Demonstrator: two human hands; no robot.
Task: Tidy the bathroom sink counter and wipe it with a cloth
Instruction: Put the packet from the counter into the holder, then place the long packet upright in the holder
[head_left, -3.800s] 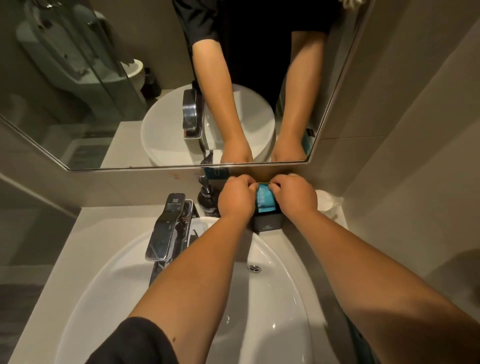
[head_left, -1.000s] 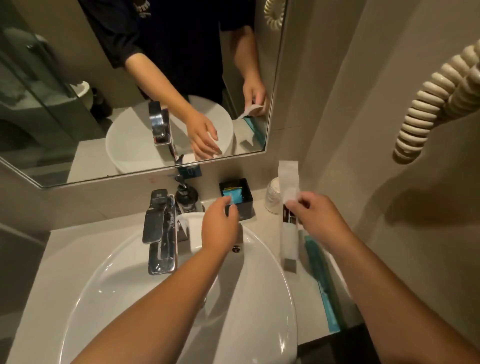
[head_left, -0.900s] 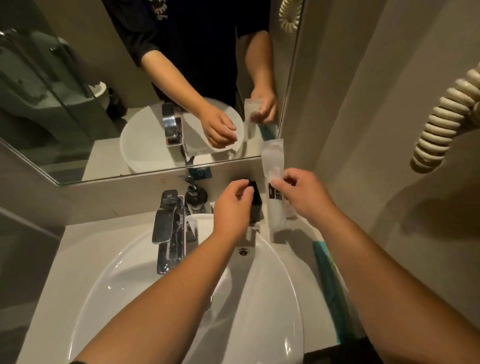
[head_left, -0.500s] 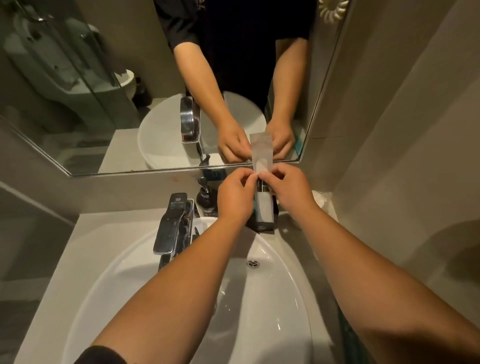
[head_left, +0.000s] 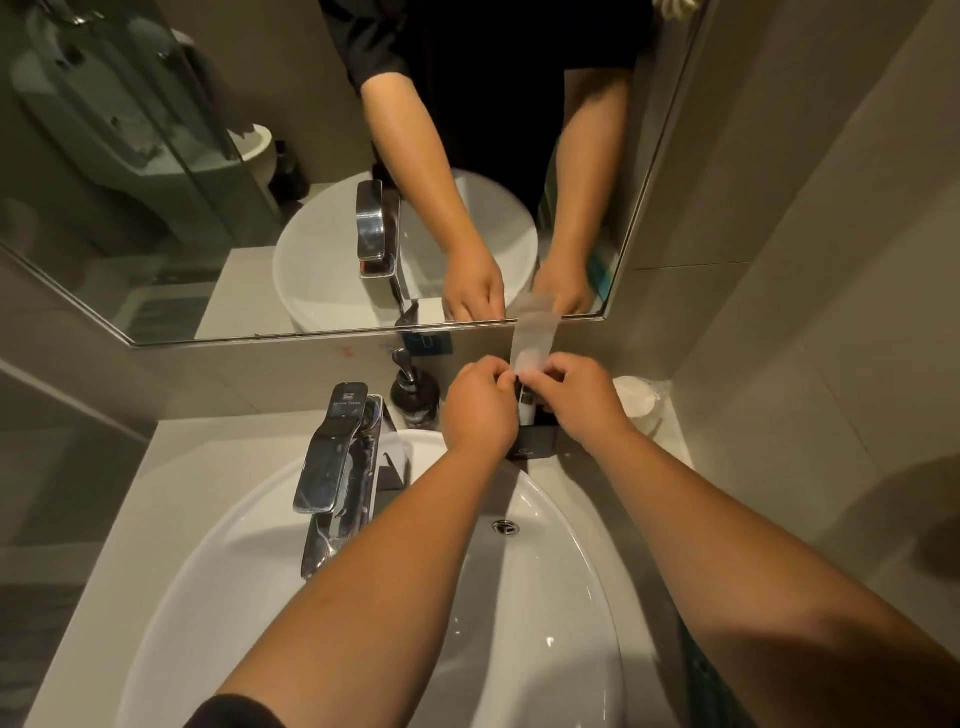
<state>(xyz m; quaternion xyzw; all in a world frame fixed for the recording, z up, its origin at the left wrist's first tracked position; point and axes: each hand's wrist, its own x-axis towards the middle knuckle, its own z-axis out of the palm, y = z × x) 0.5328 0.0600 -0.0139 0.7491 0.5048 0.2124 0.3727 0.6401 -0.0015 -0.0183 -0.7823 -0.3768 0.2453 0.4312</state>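
Note:
A long white sachet (head_left: 532, 335) stands upright with its lower end inside a small black box (head_left: 537, 444) at the back of the counter, behind the white basin (head_left: 550, 613). My left hand (head_left: 480, 408) and my right hand (head_left: 574, 397) both pinch the sachet near its middle, fingertips almost touching, right above the box. The sachet's top rises in front of the mirror's lower edge. My hands hide the box's opening and its contents.
A chrome tap (head_left: 337, 462) stands left of my arms. A dark pump bottle (head_left: 413, 395) sits just left of the box, and a wrapped white cup (head_left: 636, 402) just right of it. The mirror (head_left: 208, 208) is close behind. A wall (head_left: 805, 338) hems in the right side.
My right hand carried the sachet from the right side over to the black box. My left hand joined it there, and the sachet has sunk lower into the box since half a second ago.

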